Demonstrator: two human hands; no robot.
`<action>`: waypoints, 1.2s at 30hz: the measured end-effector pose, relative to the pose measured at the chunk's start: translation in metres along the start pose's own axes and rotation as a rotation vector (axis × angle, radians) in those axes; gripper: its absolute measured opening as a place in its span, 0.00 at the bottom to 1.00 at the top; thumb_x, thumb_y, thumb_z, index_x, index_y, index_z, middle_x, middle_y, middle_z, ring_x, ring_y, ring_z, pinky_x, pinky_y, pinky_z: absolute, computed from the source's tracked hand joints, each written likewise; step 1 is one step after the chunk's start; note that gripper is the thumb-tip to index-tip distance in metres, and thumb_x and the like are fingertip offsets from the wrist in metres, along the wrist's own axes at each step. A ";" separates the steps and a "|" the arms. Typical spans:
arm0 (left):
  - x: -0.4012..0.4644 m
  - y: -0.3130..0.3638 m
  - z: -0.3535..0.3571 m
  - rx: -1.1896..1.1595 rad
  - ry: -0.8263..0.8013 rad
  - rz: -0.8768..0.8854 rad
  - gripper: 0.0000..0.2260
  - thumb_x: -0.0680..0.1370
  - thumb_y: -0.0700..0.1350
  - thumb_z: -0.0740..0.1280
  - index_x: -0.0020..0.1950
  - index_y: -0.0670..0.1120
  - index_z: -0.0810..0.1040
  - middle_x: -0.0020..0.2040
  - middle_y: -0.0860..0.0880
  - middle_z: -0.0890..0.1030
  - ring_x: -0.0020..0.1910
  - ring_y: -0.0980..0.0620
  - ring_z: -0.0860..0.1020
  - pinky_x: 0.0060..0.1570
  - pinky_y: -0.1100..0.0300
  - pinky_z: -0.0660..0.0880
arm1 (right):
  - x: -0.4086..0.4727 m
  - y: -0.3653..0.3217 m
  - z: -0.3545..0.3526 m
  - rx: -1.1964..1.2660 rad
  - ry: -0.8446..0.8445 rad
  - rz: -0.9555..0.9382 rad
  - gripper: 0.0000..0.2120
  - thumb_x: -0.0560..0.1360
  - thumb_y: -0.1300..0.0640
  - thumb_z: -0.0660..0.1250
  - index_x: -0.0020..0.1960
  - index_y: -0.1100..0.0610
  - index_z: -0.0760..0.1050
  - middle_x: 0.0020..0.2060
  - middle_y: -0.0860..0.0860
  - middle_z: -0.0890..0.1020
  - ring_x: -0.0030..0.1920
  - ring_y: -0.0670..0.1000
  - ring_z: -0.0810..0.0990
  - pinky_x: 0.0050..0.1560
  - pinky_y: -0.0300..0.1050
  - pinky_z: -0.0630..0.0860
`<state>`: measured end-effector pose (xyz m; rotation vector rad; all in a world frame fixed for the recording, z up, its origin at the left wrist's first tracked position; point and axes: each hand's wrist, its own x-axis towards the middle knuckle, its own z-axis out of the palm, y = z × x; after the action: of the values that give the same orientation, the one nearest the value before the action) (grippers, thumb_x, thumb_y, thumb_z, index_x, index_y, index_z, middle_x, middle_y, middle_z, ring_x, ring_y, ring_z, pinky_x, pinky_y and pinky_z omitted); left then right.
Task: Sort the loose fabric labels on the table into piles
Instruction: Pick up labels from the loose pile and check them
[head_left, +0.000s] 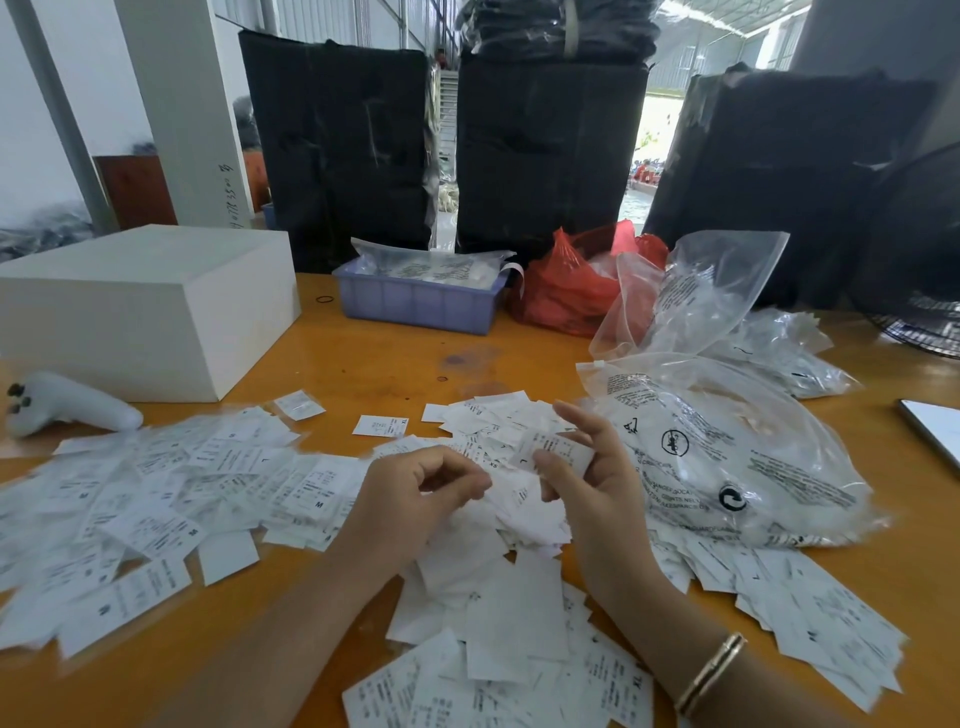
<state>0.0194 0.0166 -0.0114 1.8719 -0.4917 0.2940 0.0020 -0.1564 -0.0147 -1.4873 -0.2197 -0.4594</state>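
White fabric labels (156, 493) lie mostly unsorted across the tabletop (374, 358); a rough pile spreads at left. Right hand (597, 483) pinches 1 label (553, 449); left hand (415, 493) curls, seemingly empty.

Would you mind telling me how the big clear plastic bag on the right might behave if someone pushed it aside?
The clear plastic bag looks thin and crumpled, so it would probably buckle rather than slide as one piece. Its glossy film likely slips easily on the wooden table. It rests on some fabric labels, so it may drag them along.
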 end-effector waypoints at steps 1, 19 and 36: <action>0.000 0.000 0.000 -0.006 -0.009 0.007 0.03 0.66 0.55 0.69 0.38 0.59 0.81 0.36 0.61 0.83 0.36 0.62 0.79 0.37 0.73 0.74 | 0.000 0.000 0.001 -0.009 -0.014 -0.011 0.20 0.74 0.66 0.68 0.56 0.42 0.75 0.37 0.43 0.80 0.31 0.43 0.76 0.35 0.33 0.74; -0.001 -0.001 -0.001 -0.014 -0.078 0.008 0.08 0.65 0.60 0.67 0.37 0.58 0.80 0.36 0.59 0.83 0.35 0.59 0.79 0.37 0.71 0.75 | -0.003 0.000 0.005 -0.147 -0.223 -0.073 0.24 0.74 0.66 0.67 0.56 0.37 0.73 0.38 0.42 0.78 0.33 0.46 0.75 0.32 0.42 0.73; -0.001 -0.002 0.000 0.041 -0.038 0.026 0.03 0.69 0.51 0.72 0.37 0.55 0.79 0.34 0.60 0.81 0.34 0.60 0.78 0.35 0.72 0.72 | -0.002 0.001 0.005 -0.188 -0.257 0.025 0.17 0.74 0.64 0.67 0.52 0.42 0.76 0.30 0.40 0.78 0.29 0.44 0.73 0.30 0.35 0.70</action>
<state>0.0193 0.0175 -0.0139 1.9155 -0.5396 0.2881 0.0010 -0.1513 -0.0157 -1.7318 -0.3680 -0.2723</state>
